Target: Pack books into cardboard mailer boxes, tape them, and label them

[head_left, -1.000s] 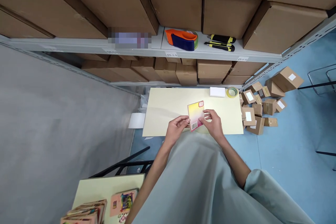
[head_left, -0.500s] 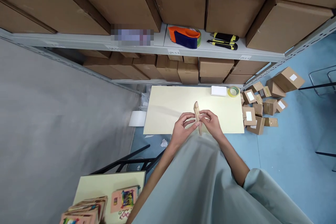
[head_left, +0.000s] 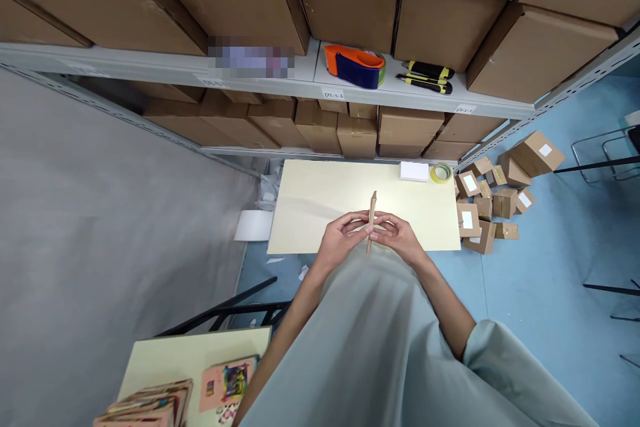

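Both my hands hold a thin flat card pack (head_left: 373, 210) edge-on above the near edge of a pale yellow table (head_left: 320, 200). My left hand (head_left: 343, 240) pinches it from the left with curled fingers, and my right hand (head_left: 400, 238) grips it from the right. Only the narrow tan edge of the pack shows; its printed faces are turned away.
A white pad (head_left: 415, 171) and a tape roll (head_left: 441, 173) lie at the table's far right. A tape dispenser (head_left: 355, 65) and two utility knives (head_left: 427, 77) rest on the shelf among cardboard boxes. Small labelled boxes (head_left: 487, 203) litter the blue floor. Colourful card packs (head_left: 165, 400) are stacked on a nearer table.
The pack was turned from showing its yellow-pink back with barcode to edge-on. My hands stayed over the table's near edge and the view shifted slightly.
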{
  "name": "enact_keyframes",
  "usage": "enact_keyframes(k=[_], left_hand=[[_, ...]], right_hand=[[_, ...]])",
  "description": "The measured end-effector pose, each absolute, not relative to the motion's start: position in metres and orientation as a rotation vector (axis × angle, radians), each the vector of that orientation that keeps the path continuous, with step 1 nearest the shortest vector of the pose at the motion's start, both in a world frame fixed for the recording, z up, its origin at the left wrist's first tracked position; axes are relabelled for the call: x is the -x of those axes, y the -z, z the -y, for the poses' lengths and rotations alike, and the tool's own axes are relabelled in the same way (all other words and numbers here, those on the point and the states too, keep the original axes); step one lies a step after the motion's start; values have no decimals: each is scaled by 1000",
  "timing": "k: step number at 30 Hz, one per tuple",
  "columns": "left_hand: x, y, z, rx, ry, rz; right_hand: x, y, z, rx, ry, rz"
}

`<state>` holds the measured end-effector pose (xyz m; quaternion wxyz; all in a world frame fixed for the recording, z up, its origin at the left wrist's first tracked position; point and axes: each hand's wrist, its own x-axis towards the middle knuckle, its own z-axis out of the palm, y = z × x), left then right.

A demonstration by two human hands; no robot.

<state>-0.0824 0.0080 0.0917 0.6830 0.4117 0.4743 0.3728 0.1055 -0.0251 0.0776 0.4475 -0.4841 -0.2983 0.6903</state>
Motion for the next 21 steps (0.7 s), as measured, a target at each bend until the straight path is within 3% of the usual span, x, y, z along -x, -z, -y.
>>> enact_keyframes(k=[21], left_hand=[[102, -84, -15, -536, -926, -1131]], right_hand=[[-102, -80, 6, 1053, -1913, 734]])
